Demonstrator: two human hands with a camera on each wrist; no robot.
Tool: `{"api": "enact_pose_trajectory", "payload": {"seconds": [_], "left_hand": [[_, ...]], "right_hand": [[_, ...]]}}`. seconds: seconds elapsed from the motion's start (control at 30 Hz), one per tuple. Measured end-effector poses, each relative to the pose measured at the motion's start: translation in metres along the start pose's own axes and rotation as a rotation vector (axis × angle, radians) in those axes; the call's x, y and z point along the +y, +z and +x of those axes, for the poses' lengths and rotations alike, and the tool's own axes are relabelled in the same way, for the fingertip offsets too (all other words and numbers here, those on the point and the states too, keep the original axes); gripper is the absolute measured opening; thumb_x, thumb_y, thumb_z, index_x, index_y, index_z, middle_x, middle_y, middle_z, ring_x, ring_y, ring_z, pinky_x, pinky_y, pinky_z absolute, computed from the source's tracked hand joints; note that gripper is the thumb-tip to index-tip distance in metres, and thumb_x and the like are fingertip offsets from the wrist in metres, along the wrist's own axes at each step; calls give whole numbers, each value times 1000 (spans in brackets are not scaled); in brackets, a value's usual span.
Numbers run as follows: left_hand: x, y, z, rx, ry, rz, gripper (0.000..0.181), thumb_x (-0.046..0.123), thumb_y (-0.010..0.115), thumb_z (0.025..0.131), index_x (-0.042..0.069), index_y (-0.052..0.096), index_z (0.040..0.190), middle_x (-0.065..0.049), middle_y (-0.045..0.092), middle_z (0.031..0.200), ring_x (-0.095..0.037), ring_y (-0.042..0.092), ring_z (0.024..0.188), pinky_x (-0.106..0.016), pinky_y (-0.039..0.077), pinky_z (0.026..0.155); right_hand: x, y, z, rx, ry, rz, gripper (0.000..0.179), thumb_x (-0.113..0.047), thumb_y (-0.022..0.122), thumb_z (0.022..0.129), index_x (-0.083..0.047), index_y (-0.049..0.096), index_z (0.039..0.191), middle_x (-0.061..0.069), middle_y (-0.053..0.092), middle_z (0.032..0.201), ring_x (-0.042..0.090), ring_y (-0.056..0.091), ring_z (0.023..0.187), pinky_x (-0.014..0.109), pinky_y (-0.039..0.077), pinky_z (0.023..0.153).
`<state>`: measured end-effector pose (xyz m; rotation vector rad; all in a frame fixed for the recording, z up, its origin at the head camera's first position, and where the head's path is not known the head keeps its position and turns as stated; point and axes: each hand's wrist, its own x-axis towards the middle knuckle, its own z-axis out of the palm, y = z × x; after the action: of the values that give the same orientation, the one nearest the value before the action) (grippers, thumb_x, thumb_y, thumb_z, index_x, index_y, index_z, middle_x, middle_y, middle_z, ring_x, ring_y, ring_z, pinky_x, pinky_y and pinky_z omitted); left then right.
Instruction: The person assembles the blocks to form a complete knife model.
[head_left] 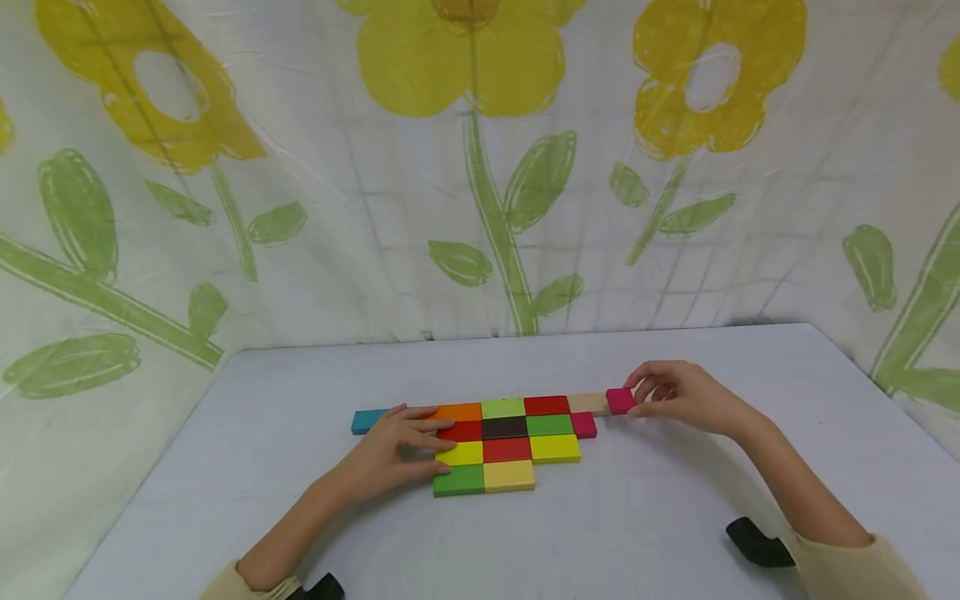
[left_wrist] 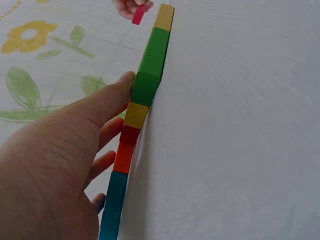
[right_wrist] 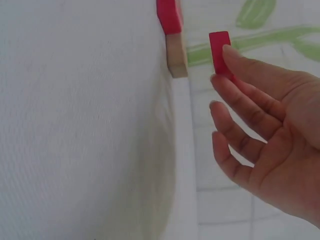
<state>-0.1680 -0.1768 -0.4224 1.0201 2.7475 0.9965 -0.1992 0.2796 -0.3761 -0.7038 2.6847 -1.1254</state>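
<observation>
Thin coloured wooden blocks lie flat, side by side, in stepped rows on the table. My left hand (head_left: 390,454) rests at their left side, fingertips on the orange block (head_left: 459,412), a red block (head_left: 461,431) and the yellow block (head_left: 463,453); its thumb touches the green block (head_left: 459,481). A blue block (head_left: 365,421) sticks out beyond that hand. Between thumb and fingertips, my right hand (head_left: 686,398) pinches a small magenta block (right_wrist: 219,50). In the right wrist view this block is raised above the plain wooden block (right_wrist: 176,55) at the row's right end.
The white table (head_left: 637,517) extends around the blocks. A cloth with yellow flowers (head_left: 461,58) hangs behind its back edge. Another magenta block (head_left: 583,425) ends the second row. Black wrist mounts (head_left: 757,543) show near both sleeves.
</observation>
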Motion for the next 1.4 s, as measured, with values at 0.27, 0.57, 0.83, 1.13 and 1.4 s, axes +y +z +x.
{"api": "enact_pose_trajectory", "payload": {"seconds": [0.27,0.57,0.83,1.13,1.4], "left_hand": [[0,0,0,-2,-1,1,34,34,83,92,21,81,123,-4,69,142,-42,49,145,-76,23,119],[1,-1,0,-3,4,7,35,35,83,92,21,81,123,-5,69,142,-42,50,144,-76,23,119],[0,-1,1,-5,-4,-3,35,36,83,92,21,81,124,-4,69,142,-41,49,145,-76,22,119],[0,-1,0,-7,-7,-3,35,36,83,92,21,81,124,-4,69,142,-41,49,145,-76,22,119],[0,-1,0,-6,-8,1,35,36,83,92,21,81,123,-4,69,142,-41,49,145,-76,23,119]], "right_hand": [[-29,22,2,-62,-58,92,28,-16,82,92,-5,68,114,-3,73,91,14,64,79,24,56,72],[-48,49,6,-122,-88,149,28,-17,83,92,-5,67,111,-4,73,89,14,65,81,24,58,75],[-55,70,7,-135,-93,181,28,-17,86,89,-5,67,106,-4,74,88,11,65,80,23,57,73],[-64,82,8,-188,-51,159,28,-18,88,87,-7,68,102,-7,72,82,9,62,75,23,56,69],[-67,87,7,-228,-18,96,30,-19,91,84,-12,66,99,-9,68,78,7,61,73,22,53,69]]}}
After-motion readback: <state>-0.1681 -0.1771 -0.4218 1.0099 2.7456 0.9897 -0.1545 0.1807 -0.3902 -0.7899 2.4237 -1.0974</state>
